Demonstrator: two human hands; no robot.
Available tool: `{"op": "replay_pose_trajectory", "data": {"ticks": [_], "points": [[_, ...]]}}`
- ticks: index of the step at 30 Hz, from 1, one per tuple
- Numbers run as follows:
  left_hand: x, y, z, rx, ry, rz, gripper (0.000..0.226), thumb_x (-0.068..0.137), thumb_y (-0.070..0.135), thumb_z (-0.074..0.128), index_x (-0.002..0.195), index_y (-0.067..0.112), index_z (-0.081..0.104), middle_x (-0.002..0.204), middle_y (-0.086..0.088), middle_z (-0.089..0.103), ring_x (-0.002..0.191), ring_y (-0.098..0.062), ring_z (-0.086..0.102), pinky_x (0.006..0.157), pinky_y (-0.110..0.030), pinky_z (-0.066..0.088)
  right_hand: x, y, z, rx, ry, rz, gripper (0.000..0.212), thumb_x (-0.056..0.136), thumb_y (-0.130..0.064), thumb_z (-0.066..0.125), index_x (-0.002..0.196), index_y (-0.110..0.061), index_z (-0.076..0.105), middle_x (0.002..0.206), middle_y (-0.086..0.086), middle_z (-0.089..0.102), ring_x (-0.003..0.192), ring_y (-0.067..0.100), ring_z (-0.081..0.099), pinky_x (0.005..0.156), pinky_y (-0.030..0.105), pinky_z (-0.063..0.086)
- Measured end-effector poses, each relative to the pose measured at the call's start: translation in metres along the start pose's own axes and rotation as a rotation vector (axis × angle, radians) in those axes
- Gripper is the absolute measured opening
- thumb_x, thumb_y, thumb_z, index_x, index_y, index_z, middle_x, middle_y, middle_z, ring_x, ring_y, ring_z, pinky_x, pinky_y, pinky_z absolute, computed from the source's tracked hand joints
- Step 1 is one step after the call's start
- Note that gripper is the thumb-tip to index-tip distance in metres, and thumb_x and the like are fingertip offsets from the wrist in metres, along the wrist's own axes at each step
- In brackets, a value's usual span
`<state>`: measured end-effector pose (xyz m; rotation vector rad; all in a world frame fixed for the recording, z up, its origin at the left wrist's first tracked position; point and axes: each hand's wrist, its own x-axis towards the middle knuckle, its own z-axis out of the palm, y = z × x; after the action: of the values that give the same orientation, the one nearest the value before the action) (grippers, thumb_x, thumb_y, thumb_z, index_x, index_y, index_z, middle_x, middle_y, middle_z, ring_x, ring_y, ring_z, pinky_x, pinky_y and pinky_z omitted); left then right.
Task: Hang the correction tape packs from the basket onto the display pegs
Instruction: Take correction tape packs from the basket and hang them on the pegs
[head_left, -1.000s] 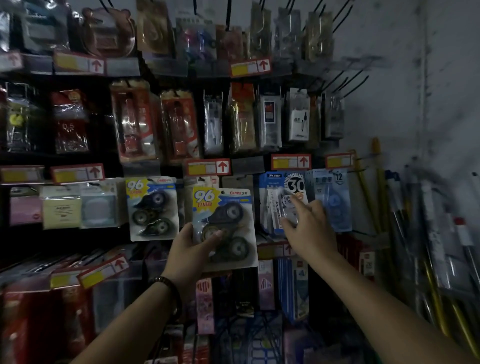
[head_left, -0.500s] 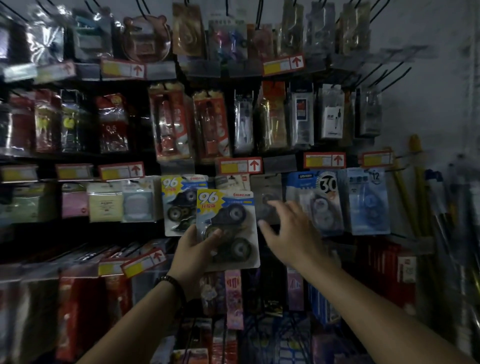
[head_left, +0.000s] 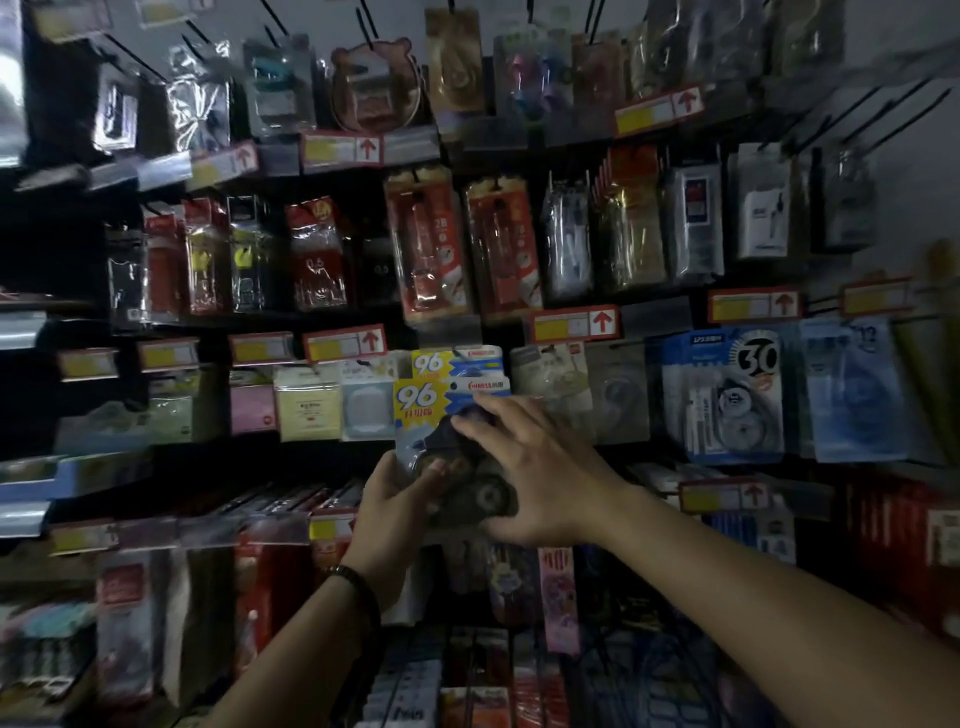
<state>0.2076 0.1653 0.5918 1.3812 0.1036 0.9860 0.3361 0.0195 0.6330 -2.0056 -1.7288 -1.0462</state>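
Note:
A correction tape pack (head_left: 423, 410) with a yellow "96" label is held up in front of the display. My left hand (head_left: 402, 512) grips its lower left edge, thumb on the front. My right hand (head_left: 535, 475) lies across the pack's front with fingers spread and fairly straight, covering the tape wheels. Directly behind hangs a matching "96" pack (head_left: 457, 361) on its peg. The basket is not in view.
Blue correction tape packs marked "30" (head_left: 727, 395) and a paler blue one (head_left: 852, 389) hang to the right. Sticky-note packs (head_left: 306, 402) hang to the left. Rows of pegged stationery fill the wall above and below, with red-arrow price tags (head_left: 574, 323).
My right hand moved left from the blue packs onto the front of the held pack. The held pack shifted left, in front of the hanging "96" pack. The view panned left.

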Motion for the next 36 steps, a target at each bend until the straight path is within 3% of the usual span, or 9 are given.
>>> {"op": "replay_pose_trajectory", "data": {"ticks": [4,6,8,12,16,20,24,31,36], "points": [[0.001,-0.001,-0.013,-0.032,-0.020,-0.023,0.026,0.103,0.010,0.063,0.128,0.015,0.065,0.117,-0.010,0.078,0.106,-0.034,0.076,0.081,-0.069,0.061,0.010,-0.007,0.006,-0.094,-0.006,-0.048,0.109,0.073,-0.073,0.072,0.163,-0.029,0.027,0.167,0.009,0.023,0.152,0.030,0.024,0.116,0.053,0.041],[0.008,-0.005,-0.019,-0.020,-0.027,-0.039,0.027,0.101,0.012,0.066,0.127,0.014,0.065,0.117,-0.011,0.078,0.107,-0.034,0.076,0.083,-0.067,0.061,0.016,-0.009,0.009,-0.123,-0.015,-0.044,0.111,0.071,-0.072,0.074,0.162,-0.028,0.030,0.163,0.010,0.028,0.149,0.031,0.028,0.115,0.051,0.042],[0.012,-0.008,-0.025,0.075,0.008,0.000,0.035,0.096,0.017,0.074,0.128,0.016,0.062,0.121,-0.011,0.075,0.108,-0.028,0.076,0.083,-0.050,0.065,0.022,-0.008,0.011,-0.141,-0.028,-0.017,0.111,0.070,-0.071,0.075,0.162,-0.027,0.030,0.162,0.011,0.028,0.150,0.032,0.027,0.112,0.051,0.043],[0.010,-0.028,-0.044,0.604,0.087,0.244,0.047,0.091,0.030,0.080,0.130,0.028,0.055,0.127,0.010,0.064,0.116,-0.008,0.065,0.086,-0.020,0.054,0.035,-0.006,0.014,-0.219,-0.044,0.064,0.112,0.072,-0.062,0.081,0.163,-0.026,0.028,0.166,0.016,0.021,0.153,0.036,0.019,0.112,0.055,0.043],[0.002,-0.033,-0.051,0.914,0.060,0.360,0.042,0.089,0.035,0.077,0.127,0.035,0.059,0.127,0.009,0.060,0.118,-0.013,0.060,0.100,-0.038,0.055,0.052,-0.003,0.018,-0.312,-0.037,0.084,0.110,0.066,-0.058,0.085,0.158,-0.020,0.038,0.163,0.022,0.030,0.147,0.041,0.031,0.112,0.055,0.046],[0.002,-0.017,-0.045,1.062,0.010,0.485,0.031,0.092,0.036,0.071,0.122,0.030,0.063,0.122,0.008,0.060,0.110,-0.015,0.061,0.095,-0.040,0.055,0.064,-0.003,0.019,-0.349,-0.026,0.116,0.107,0.068,-0.058,0.085,0.156,-0.020,0.038,0.161,0.023,0.030,0.146,0.042,0.031,0.111,0.056,0.045],[0.005,-0.011,-0.042,1.149,-0.025,0.456,0.034,0.093,0.037,0.065,0.127,0.033,0.061,0.129,0.010,0.058,0.115,-0.019,0.058,0.097,-0.043,0.054,0.071,-0.001,0.018,-0.391,-0.041,0.125,0.108,0.076,-0.058,0.080,0.162,-0.021,0.026,0.167,0.021,0.019,0.154,0.041,0.019,0.119,0.054,0.034],[0.011,-0.012,-0.047,1.171,-0.037,0.446,0.031,0.093,0.044,0.064,0.123,0.036,0.062,0.128,0.011,0.059,0.116,-0.019,0.058,0.097,-0.042,0.054,0.069,0.001,0.014,-0.374,0.001,0.118,0.109,0.064,-0.074,0.070,0.155,-0.022,0.042,0.156,0.016,0.036,0.143,0.036,0.032,0.114,0.052,0.041],[0.007,-0.011,-0.049,1.183,-0.045,0.490,0.029,0.089,0.044,0.060,0.117,0.036,0.065,0.123,0.010,0.062,0.109,-0.021,0.061,0.093,-0.041,0.054,0.072,0.000,0.007,-0.390,-0.080,0.135,0.109,0.068,-0.074,0.068,0.159,-0.024,0.035,0.160,0.014,0.029,0.148,0.035,0.024,0.119,0.050,0.033]]}}
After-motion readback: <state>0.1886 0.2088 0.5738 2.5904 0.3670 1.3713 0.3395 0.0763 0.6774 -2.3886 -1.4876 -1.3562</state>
